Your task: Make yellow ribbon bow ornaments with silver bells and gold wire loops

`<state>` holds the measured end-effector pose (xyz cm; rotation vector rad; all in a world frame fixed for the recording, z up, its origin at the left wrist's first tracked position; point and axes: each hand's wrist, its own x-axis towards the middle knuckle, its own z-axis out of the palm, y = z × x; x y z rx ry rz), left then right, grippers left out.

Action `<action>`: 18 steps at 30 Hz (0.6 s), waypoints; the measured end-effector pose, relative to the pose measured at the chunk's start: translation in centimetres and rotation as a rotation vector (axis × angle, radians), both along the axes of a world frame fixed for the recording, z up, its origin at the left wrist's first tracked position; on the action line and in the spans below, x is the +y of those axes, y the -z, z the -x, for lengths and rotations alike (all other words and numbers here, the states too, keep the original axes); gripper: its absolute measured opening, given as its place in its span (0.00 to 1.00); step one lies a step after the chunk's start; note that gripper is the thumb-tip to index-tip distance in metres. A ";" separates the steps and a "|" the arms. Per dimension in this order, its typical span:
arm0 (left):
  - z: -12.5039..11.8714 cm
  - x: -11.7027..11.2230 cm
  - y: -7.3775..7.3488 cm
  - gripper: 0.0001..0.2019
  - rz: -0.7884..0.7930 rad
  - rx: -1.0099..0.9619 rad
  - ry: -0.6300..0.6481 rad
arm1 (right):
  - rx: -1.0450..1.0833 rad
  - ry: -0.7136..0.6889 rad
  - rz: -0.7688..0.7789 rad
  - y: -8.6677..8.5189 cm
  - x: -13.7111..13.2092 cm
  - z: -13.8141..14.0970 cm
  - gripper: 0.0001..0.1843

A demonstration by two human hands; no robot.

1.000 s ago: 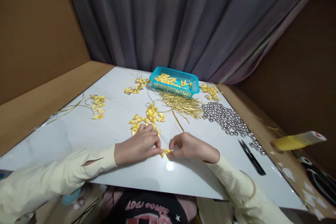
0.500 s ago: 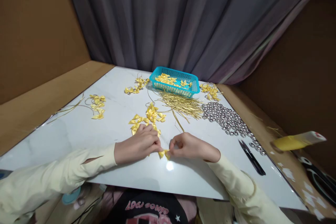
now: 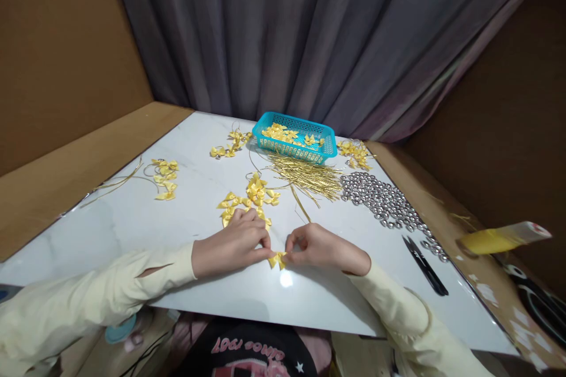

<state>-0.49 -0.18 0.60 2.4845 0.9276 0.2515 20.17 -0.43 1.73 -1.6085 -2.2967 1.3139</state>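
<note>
Head view: showing a grey curtain (image 3: 274, 41), apparently screening the far side. Including a white tabletop (image 3: 132, 224), likely making small pieces easy to spot. Listing next a left hand (image 3: 239, 242) and a right hand (image 3: 325, 247), both curled, with thumb and finger nearly meeting. Adding a blue basket (image 3: 309, 124) at the back, seemingly keeping loose bows from scattering. Fanning gold ties (image 3: 305, 177) loosely before it, presumably letting single strands come away. Spreading silver beads (image 3: 380, 199) toward the right edge, probably avoiding mixing. Clustering finished-looking bows (image 3: 257, 188) just beyond the left hand, partly hidden. Laying black snips (image 3: 425, 268) just beside the nearest beads, likely for right-hand reach. Lastly, pinching one yellow bow (image 3: 277, 260) by opposite sides between both hands, near the front edge, probably steadying it evenly; not revealing whether touching the tabletop.
</note>
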 end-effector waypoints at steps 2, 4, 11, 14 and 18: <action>0.0 0.0 0.0 0.13 -0.003 -0.003 -0.006 | 0.002 0.005 0.001 -0.1 -0.1 0.1 0.11; 0.0 -0.1 0.0 0.13 -0.002 -0.003 -0.016 | 0.003 0.012 0.003 -0.2 -0.1 0.1 0.10; 0.0 -0.1 0.0 0.14 -0.001 -0.015 -0.028 | 0.009 0.023 0.013 -0.1 -0.1 0.1 0.11; -0.1 -0.1 0.0 0.15 -0.002 -0.016 -0.027 | 0.017 0.027 0.019 0.0 0.0 0.1 0.12; -0.1 -0.1 0.1 0.16 0.005 -0.008 -0.032 | 0.034 0.031 0.023 0.2 0.0 0.0 0.12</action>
